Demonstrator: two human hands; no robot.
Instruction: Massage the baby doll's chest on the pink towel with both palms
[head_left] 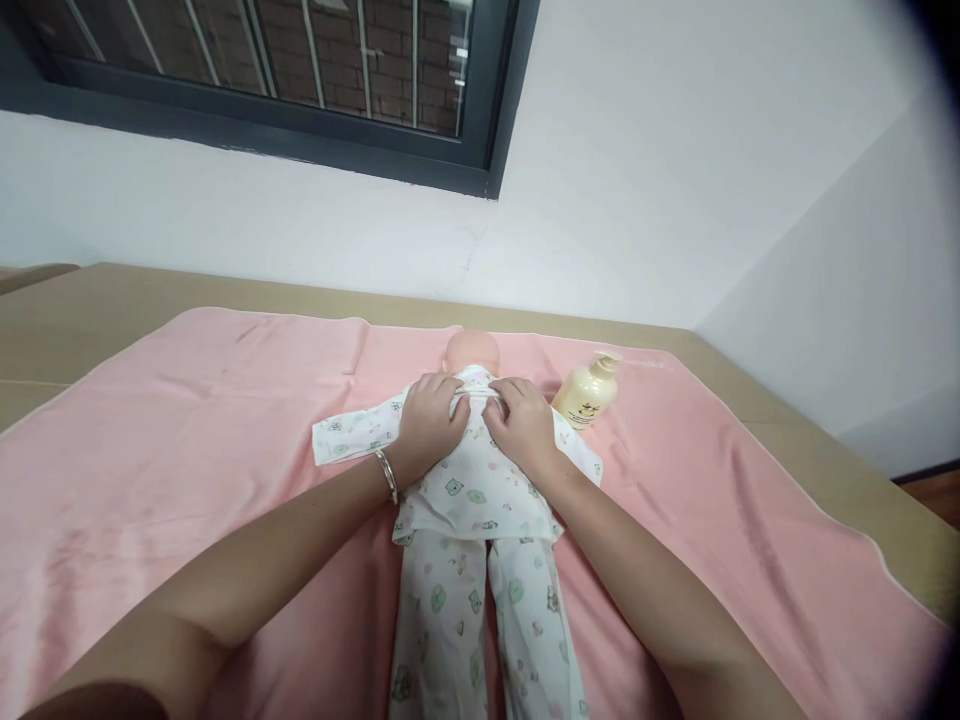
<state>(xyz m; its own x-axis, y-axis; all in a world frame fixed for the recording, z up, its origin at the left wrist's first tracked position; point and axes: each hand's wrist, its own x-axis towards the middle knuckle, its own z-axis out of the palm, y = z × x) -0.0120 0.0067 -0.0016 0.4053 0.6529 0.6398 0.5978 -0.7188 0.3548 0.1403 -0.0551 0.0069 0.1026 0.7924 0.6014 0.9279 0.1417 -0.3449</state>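
A baby doll (pixel 472 350) lies stretched out on a pink cloth, dressed in a white printed pajama top (pixel 480 470) and matching pants (pixel 446 610). Its bald head points away from me, and whether it faces up or down I cannot tell. My left hand (pixel 433 418) is on the upper part of the top, with thumb and fingers pinching a fold of the fabric. Opposite it, my right hand (pixel 525 418) pinches the same fold. The raised fabric runs between both hands just below the doll's head. A silver bracelet (pixel 387 475) circles my left wrist.
A cream pump bottle (pixel 589 390) stands tilted in view on the cloth, right of the doll's shoulder. The pink cloth (pixel 225 430) covers much of the wooden table (pixel 150 290). Behind are a white wall (pixel 600 200) and a dark-framed window (pixel 480 150) with bars.
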